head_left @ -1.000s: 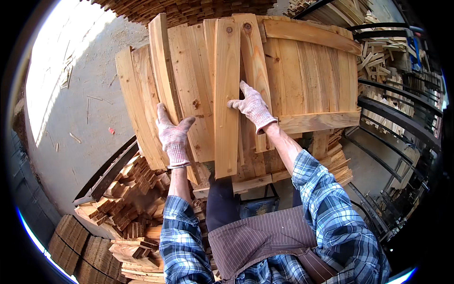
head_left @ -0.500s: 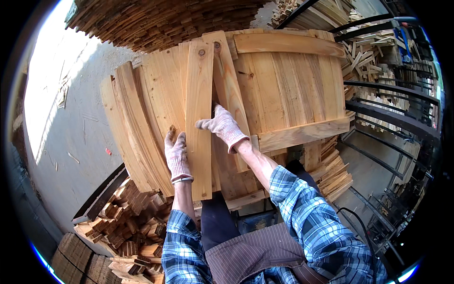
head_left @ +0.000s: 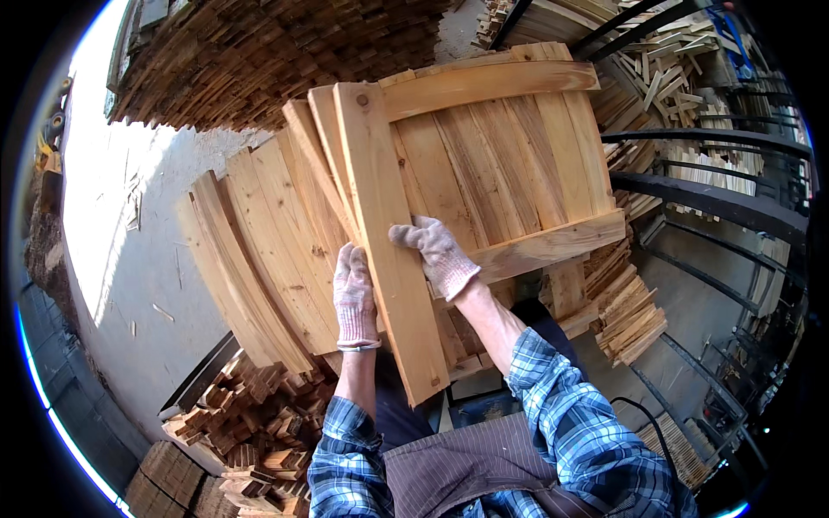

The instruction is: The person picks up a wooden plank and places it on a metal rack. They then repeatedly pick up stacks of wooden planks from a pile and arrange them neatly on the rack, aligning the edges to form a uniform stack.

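A long pale wooden board (head_left: 384, 216) with a knot near its far end slants across the pile in front of me. My left hand (head_left: 354, 289), in a worn knit glove, presses against its left edge. My right hand (head_left: 438, 257), gloved too, grips its right edge, with the thumb over the top face. Some of the fingertips are hidden by the board. Two more boards (head_left: 321, 160) fan out to its left at the far end, partly under it. Beneath lie wide boards side by side, with a crosswise board (head_left: 492, 89) at the back and another crosswise board (head_left: 553, 244) at the right front.
A big stack of rough wood (head_left: 259, 65) stands beyond the boards. Short offcuts (head_left: 250, 414) are heaped at the lower left, and more slats (head_left: 635, 324) are stacked at the right. Black metal bars (head_left: 708, 200) run along the right side.
The top board has turned, its near end swinging right, and now lies over the right-hand board. Both hands have moved slightly right and nearer with it. The boards at its far end now fan leftward.
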A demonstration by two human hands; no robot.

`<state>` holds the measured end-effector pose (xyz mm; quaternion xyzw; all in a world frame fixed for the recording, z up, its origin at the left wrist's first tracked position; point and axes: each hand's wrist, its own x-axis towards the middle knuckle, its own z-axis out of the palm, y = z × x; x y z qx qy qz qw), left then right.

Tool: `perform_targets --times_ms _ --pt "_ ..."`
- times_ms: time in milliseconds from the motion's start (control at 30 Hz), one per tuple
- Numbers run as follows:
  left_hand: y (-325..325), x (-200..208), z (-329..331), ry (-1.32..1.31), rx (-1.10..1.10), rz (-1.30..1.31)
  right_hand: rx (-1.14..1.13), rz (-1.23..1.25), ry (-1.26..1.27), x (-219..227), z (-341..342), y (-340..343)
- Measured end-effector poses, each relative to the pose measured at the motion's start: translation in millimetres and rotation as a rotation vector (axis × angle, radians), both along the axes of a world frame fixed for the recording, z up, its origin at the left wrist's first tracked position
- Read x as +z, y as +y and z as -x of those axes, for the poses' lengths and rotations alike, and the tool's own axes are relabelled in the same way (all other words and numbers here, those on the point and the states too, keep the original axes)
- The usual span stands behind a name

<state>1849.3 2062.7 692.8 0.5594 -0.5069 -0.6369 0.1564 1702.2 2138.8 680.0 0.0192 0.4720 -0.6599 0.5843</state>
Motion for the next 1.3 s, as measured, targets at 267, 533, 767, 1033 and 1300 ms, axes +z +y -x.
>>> perform_targets --times_ms 267,533,767,1033,1300 --pt "21.3 -31.6 97.0 -0.295 -0.221 -0.001 -0.126 -0.288 0.342 -49.0 155.0 81.9" --pt "9.1 -20.7 1.1 -0.469 -0.227 0.725 -0.158 -0.357 0.322 -62.8 172.0 100.5" --pt "8.7 -69.8 -37.9 -1.185 -0.773 0.789 -0.023 -0.243 0.348 -78.1 110.2 30.9" --pt "9.9 -79.8 -46.4 -0.992 -0.697 0.843 0.452 -0.761 1.068 -46.7 88.1 -0.1" --pt "-45.6 -21.3 -106.7 -0.609 -0.297 0.774 0.522 -0.894 1.371 -24.6 81.8 -2.4"
